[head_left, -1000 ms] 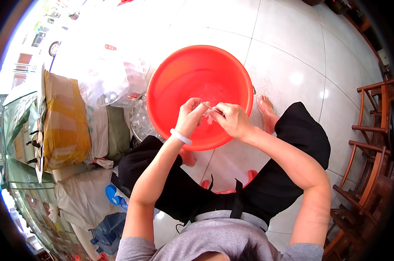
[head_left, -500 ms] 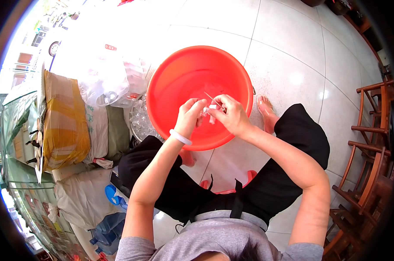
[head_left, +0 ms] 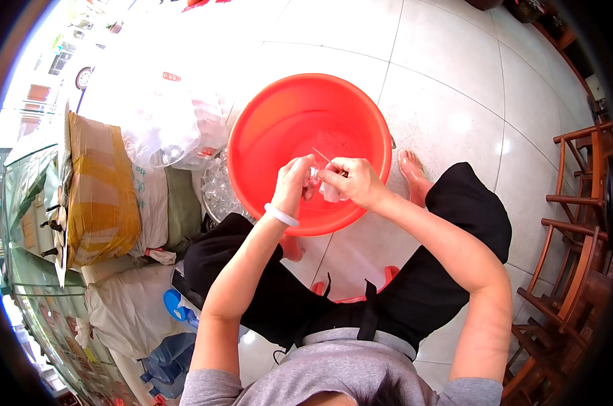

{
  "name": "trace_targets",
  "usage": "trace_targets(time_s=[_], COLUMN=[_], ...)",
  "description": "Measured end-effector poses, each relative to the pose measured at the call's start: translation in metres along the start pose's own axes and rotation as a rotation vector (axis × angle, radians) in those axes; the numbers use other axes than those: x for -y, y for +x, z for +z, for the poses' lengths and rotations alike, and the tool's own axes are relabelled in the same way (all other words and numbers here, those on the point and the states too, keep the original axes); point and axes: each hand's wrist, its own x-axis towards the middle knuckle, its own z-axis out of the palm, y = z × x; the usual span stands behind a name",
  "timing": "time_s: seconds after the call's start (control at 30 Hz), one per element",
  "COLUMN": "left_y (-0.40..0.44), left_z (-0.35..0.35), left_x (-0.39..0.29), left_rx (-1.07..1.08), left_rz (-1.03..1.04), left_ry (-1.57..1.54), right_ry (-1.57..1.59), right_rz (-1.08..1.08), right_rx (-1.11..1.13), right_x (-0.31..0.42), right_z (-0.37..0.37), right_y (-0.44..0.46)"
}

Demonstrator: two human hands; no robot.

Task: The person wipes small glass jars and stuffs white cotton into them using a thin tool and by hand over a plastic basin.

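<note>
Diagonally, the thin rod [head_left: 322,155] points forward and left.

- Gleams like smooth, glossy plastic on the red tub [head_left: 272,128].
- Looks thin and translucent in the pale piece [head_left: 330,193].
- Reads as matt cloth in the black trousers [head_left: 455,227].
- Shines on smooth floor tiles [head_left: 448,88].
- Looks like wood in the chairs [head_left: 581,274], right.
</note>
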Motion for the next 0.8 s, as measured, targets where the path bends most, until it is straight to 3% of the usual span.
trace_targets(time_s=[0.37,0.8], left_y=[-0.002,0.005], left_z=[0.010,0.007], left_x=[-0.001,-0.002], left_rx=[-0.126,-0.107], left_rz=[0.068,0.091], left_ry=[0.011,0.003], right_ry=[0.066,-0.007], right_rz=[0.020,0.012], right_rx=[0.034,-0.066], right_x=[0.005,0.004], right_z=[0.005,0.009], right_y=[-0.005,-0.001])
